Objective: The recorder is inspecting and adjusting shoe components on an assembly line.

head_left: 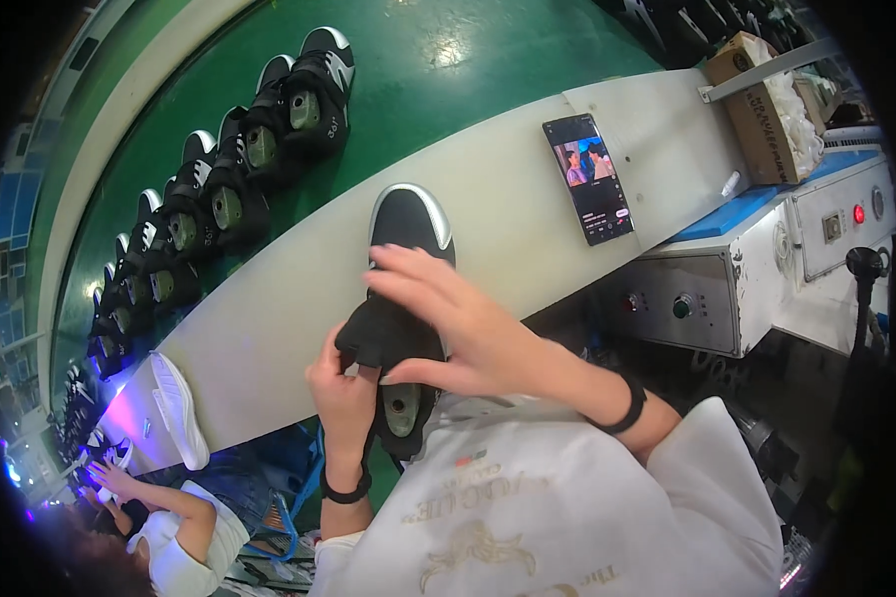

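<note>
A black shoe upper (400,221) with a silver-grey toe edge points away from me over the edge of the pale worktable. A greenish last (400,408) with a hole in it shows at the heel end. My left hand (342,386) is closed on the black padded tongue at the shoe's left side, its fingertips partly hidden under the fabric. Across the top of the shoe lies my right hand (443,313), fingers stretched out and thumb apart near the tongue. The shoe's middle is largely covered by this hand.
A phone (589,179) with a lit screen lies on the pale worktable (508,149). White soles (179,410) rest at its left end, near another person (184,527). Black shoes (259,139) line the far side. A cardboard box (767,124) and a control machine (702,289) stand right.
</note>
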The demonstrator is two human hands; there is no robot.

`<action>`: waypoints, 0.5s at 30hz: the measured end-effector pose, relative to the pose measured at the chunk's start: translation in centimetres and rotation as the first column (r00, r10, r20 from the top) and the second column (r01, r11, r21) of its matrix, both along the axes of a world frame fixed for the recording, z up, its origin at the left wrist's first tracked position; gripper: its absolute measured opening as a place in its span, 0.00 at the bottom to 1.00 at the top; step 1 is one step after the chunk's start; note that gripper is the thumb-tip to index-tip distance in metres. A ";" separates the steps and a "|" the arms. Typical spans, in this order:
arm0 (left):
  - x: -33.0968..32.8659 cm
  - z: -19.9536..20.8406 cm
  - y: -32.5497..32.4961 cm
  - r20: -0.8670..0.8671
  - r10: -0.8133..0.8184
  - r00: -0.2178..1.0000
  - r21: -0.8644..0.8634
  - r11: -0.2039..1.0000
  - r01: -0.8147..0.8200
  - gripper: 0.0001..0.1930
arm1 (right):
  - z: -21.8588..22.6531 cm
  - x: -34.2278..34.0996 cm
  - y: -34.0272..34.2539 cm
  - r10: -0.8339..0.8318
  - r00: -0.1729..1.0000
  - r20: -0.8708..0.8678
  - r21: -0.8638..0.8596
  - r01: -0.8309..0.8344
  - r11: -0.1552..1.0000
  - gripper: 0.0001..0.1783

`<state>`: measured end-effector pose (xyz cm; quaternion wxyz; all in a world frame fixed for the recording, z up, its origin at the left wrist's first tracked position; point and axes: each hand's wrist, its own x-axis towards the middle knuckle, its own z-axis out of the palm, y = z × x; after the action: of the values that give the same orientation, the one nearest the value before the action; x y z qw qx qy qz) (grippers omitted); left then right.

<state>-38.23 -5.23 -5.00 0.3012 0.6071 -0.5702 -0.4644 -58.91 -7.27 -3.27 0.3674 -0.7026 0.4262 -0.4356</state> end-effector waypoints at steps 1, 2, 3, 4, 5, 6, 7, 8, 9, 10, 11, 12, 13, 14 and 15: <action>0.0 -0.2 -0.2 -0.007 0.021 1.000 -0.009 1.000 -0.021 0.15 | -0.5 0.5 -0.5 -0.004 1.000 0.019 -0.026 0.005 1.000 0.35; -0.1 -0.4 -0.4 0.059 -0.002 0.998 -0.077 0.997 0.006 0.15 | -1.0 0.9 -1.0 0.097 0.995 -0.007 -0.040 -0.097 0.994 0.35; -0.2 -0.6 -0.5 0.131 -0.006 0.991 -0.158 0.987 0.027 0.15 | -1.4 1.0 -1.2 0.202 0.979 -0.035 -0.054 -0.203 0.978 0.36; -0.4 -0.7 -0.6 0.126 -0.029 0.992 -0.145 0.988 0.047 0.15 | -1.6 1.0 -1.3 0.189 0.981 -0.034 -0.053 -0.190 0.980 0.36; -0.5 -0.8 -0.7 0.108 -0.001 0.994 -0.161 0.987 0.019 0.14 | -1.8 1.1 -1.3 0.206 0.979 -0.007 -0.038 -0.206 0.978 0.34; -0.6 -0.9 -0.7 0.083 0.033 0.996 -0.169 0.985 -0.018 0.14 | -1.9 0.9 -1.2 0.214 0.976 0.035 -0.037 -0.213 0.976 0.32; -0.7 -0.9 -0.7 0.093 0.026 0.995 -0.166 0.986 -0.010 0.14 | -1.9 0.7 -1.1 0.223 0.974 0.025 -0.014 -0.223 0.975 0.32; -0.7 -0.9 -0.6 0.060 0.039 0.997 -0.176 0.984 -0.028 0.13 | -1.9 0.5 -1.0 0.213 0.976 0.052 -0.004 -0.213 0.977 0.31; -0.7 -0.9 -0.6 0.027 0.052 0.998 -0.187 0.981 -0.046 0.12 | -1.8 0.4 -1.0 0.200 0.977 0.073 0.009 -0.201 0.980 0.30; -0.7 -0.9 -0.6 0.031 0.050 0.998 -0.184 0.982 -0.044 0.12 | -1.8 0.4 -1.0 0.201 0.976 0.083 0.005 -0.202 0.979 0.30; -0.7 -0.9 -0.6 0.023 0.055 0.998 -0.169 0.984 -0.051 0.12 | -1.8 0.3 -1.1 0.192 0.976 0.099 0.014 -0.194 0.981 0.29; -0.7 -0.9 -0.5 0.025 0.069 0.997 -0.161 0.985 -0.064 0.11 | -1.9 0.3 -1.2 0.187 0.976 0.112 0.032 -0.191 0.981 0.29; -0.8 -0.9 -0.5 0.019 0.061 0.998 -0.153 0.987 -0.058 0.11 | -1.9 0.3 -1.3 0.184 0.976 0.118 0.023 -0.188 0.982 0.29; -0.8 -0.8 -0.5 -0.004 0.074 0.997 -0.142 0.987 -0.074 0.11 | -1.9 0.2 -1.4 0.181 0.974 0.138 0.040 -0.188 0.981 0.28; -0.9 -0.9 -0.5 0.000 0.091 0.996 -0.143 0.986 -0.090 0.11 | -2.0 0.0 -1.4 0.187 0.970 0.157 0.060 -0.198 0.978 0.28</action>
<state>-39.16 -5.74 -5.85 0.3626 0.6109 -0.5748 -0.4061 -58.89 -8.67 -5.29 0.4652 -0.6914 0.3431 -0.4335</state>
